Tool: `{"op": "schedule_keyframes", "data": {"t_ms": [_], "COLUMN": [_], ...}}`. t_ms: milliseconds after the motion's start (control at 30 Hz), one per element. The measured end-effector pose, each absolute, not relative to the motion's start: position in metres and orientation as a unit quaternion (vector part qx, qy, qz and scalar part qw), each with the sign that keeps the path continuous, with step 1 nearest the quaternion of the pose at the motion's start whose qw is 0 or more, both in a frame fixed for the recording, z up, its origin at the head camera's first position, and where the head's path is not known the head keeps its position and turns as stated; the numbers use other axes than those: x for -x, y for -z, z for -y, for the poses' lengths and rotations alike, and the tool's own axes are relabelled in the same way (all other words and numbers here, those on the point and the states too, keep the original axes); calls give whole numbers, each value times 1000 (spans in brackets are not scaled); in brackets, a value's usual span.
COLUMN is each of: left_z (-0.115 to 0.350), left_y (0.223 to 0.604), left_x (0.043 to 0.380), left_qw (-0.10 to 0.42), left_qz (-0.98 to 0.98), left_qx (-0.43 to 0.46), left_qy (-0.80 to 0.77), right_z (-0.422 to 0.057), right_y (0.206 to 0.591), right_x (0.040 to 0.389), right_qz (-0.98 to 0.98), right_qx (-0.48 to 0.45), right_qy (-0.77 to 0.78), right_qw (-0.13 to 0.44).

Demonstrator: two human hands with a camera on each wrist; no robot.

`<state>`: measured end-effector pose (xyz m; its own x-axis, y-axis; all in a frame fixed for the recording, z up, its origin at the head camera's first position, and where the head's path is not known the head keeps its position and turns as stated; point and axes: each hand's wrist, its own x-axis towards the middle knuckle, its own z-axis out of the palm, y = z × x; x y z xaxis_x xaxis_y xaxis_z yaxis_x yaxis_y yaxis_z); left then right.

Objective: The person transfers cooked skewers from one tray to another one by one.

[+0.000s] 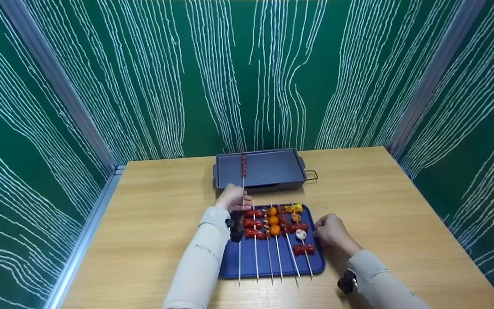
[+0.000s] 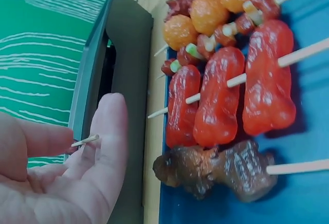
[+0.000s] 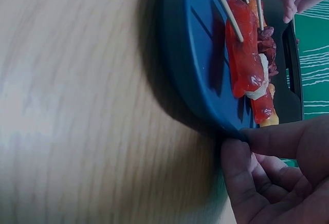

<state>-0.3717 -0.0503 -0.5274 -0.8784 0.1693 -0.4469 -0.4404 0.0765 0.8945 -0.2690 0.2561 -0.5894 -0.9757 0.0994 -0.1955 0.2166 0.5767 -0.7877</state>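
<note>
My left hand [image 1: 234,198] pinches the bare stick of a skewer of reddish-brown pieces [image 1: 243,165], whose food end lies over the left part of a dark grill pan [image 1: 275,167]. In the left wrist view the stick's end [image 2: 91,140] pokes out between thumb and fingers. At the right side of a blue tray [image 1: 248,265], my right hand [image 1: 332,232] holds the rim between thumb and forefinger, as the right wrist view shows. Several skewers lie on the tray: dark meat [image 2: 247,170], red sausages [image 1: 254,223], orange balls [image 1: 274,220] and a mixed one [image 1: 303,249].
The grill pan stands behind the tray, with a wire handle [image 1: 311,175] on its right. Both sit on a wooden table [image 1: 144,240]. Green walls [image 1: 264,86] with white wavy lines rise at the back and both sides. Stick ends overhang the tray's front edge.
</note>
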Motion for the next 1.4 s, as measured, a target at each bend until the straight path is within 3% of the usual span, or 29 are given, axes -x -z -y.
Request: {"op": "schedule_keyframes", "data": {"t_ms": [233, 1400], "left_z": [52, 53], "left_y": [529, 516], "left_x": [375, 366], "left_qw": [259, 231], "left_qz": [-668, -652], "left_qx": [94, 47], "left_qy": [-691, -721], "right_z": [-254, -257], "right_y": [589, 589], "right_x": [267, 270], "right_qz": [-884, -885], "right_qx": [-90, -80], "right_qy": [454, 454], "right_qw": [69, 59]}}
